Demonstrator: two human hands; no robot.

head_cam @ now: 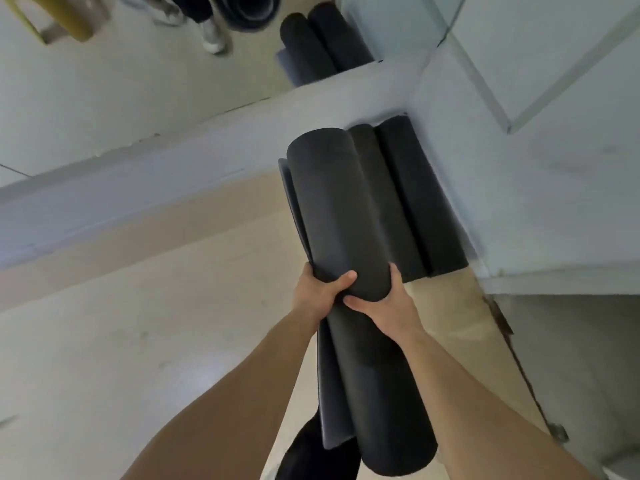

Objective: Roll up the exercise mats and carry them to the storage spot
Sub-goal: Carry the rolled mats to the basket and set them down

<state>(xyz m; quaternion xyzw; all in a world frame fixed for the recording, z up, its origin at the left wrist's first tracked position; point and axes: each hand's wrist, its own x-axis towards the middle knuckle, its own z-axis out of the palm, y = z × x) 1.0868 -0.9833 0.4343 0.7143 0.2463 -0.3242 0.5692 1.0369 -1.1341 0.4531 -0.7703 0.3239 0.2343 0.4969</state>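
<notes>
Head view: both hands clamp one rolled black mat (pixel 339 209) at mid-length. The left hand (pixel 317 294) wraps round its left side and the right hand (pixel 386 306) round its right, thumbs nearly meeting. Its outer flap hangs loose on the left. The roll's far end points toward the corner of the floor (pixel 173 323), where two more rolled mats (pixel 419 209) lie side by side against the wall (pixel 519 202).

No text, label, brand, number or sign can be read anywhere; the mats, floor and walls are plain.
</notes>
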